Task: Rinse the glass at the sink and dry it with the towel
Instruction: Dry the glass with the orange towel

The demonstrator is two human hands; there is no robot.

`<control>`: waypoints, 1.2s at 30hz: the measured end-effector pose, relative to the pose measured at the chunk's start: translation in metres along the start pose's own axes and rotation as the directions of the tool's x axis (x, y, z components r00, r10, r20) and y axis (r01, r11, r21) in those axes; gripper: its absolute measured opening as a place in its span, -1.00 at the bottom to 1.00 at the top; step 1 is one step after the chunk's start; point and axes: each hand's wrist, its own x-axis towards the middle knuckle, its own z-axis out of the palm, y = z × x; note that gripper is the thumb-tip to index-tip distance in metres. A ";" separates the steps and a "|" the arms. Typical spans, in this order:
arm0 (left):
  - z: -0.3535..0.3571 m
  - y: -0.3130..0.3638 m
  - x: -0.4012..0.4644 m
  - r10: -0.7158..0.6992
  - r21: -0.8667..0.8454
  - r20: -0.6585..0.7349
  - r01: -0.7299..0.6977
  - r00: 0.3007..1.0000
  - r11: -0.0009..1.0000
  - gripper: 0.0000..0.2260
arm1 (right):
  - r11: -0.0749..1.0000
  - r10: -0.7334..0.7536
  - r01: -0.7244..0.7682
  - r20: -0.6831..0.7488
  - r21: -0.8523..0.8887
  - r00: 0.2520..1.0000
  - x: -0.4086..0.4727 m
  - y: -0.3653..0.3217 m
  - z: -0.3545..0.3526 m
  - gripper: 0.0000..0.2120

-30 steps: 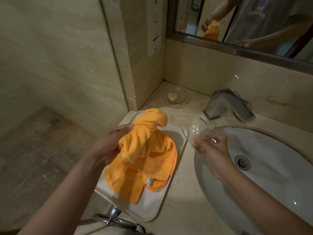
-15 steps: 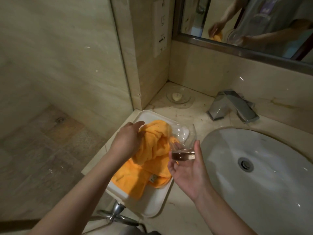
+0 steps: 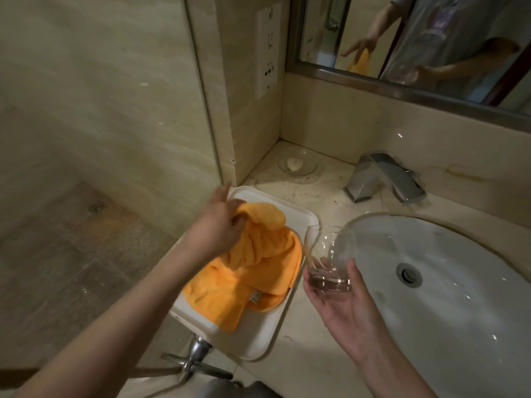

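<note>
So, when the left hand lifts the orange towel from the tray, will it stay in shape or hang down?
Probably it hangs down: the orange towel lies in soft folds on the white tray, so it looks floppy. It seems light, and the left hand bunches it easily. Likely not slippery, since the cloth looks fuzzy.

Beige marble-look wall tiles (image 3: 100, 96) rise beside a steel-framed wall mirror (image 3: 402, 84); a white socket panel (image 3: 267, 50) sits between, above the brown stone floor (image 3: 71, 254).

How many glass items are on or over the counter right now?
2: the drinking glass held in the right hand beside the sink, and a glass dish in the counter's back corner.
</note>
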 end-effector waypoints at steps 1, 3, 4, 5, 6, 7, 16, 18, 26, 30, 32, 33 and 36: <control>-0.011 0.002 0.002 -0.048 -0.140 -0.041 0.042 0.998 0.989 -0.73 | 1.000 -0.004 0.004 0.008 -0.008 1.000 -0.001 0.000 0.002 -0.15; -0.031 0.008 0.002 -0.130 -0.419 -0.109 0.073 0.986 0.905 -0.81 | 1.000 -0.011 0.012 0.035 -0.025 0.999 -0.002 0.000 0.010 -0.15; -0.037 0.011 -0.001 -0.152 -0.524 -0.119 0.068 0.981 0.849 -0.84 | 0.999 -0.020 0.022 0.059 -0.032 0.998 -0.001 0.000 0.016 -0.18; -0.040 0.016 -0.006 -0.156 -0.605 -0.095 0.067 0.983 0.793 -0.86 | 0.998 -0.034 0.038 0.088 -0.049 0.996 0.000 0.000 0.024 -0.24; -0.040 0.020 -0.012 -0.141 -0.679 -0.039 0.077 0.989 0.730 -0.86 | 0.994 -0.058 0.068 0.121 -0.085 0.991 0.000 0.001 0.034 -0.32; -0.035 0.022 -0.018 -0.099 -0.755 0.029 0.087 0.995 0.650 -0.84 | 0.983 -0.086 0.108 0.148 -0.147 0.985 0.001 0.002 0.044 -0.44; 0.015 0.051 -0.034 0.277 -0.764 0.002 -0.177 0.961 0.621 -0.58 | 0.845 -0.276 0.300 0.120 -0.443 0.954 0.019 0.023 0.074 -0.60; 0.020 0.053 -0.030 0.250 -0.745 -0.049 -0.202 0.967 0.636 -0.61 | 0.838 -0.296 0.317 0.118 -0.444 0.948 0.021 0.023 0.073 -0.55; 0.004 0.035 -0.004 0.046 -0.933 0.222 0.198 0.974 0.300 -0.70 | 0.642 -0.206 0.368 0.312 -0.672 0.928 0.023 0.015 0.072 -0.34; 0.012 0.030 0.001 0.000 -0.942 0.237 0.230 0.972 0.245 -0.55 | 0.446 -0.162 0.369 0.331 -0.816 0.929 0.025 0.004 0.085 -0.36; 0.018 0.030 -0.001 -0.029 -0.949 0.247 0.248 0.968 0.192 -0.49 | 0.348 -0.214 0.361 0.301 -0.865 0.929 0.028 0.002 0.089 -0.29; 0.021 0.030 -0.002 -0.022 -0.949 0.253 0.253 0.967 0.188 -0.47 | 0.306 -0.238 0.346 0.280 -0.887 0.930 0.030 0.001 0.090 -0.26; 0.029 0.030 -0.010 -0.026 -0.950 0.208 0.208 0.978 0.233 -0.44 | 0.278 -0.283 0.319 0.240 -0.906 0.929 0.030 -0.001 0.091 -0.22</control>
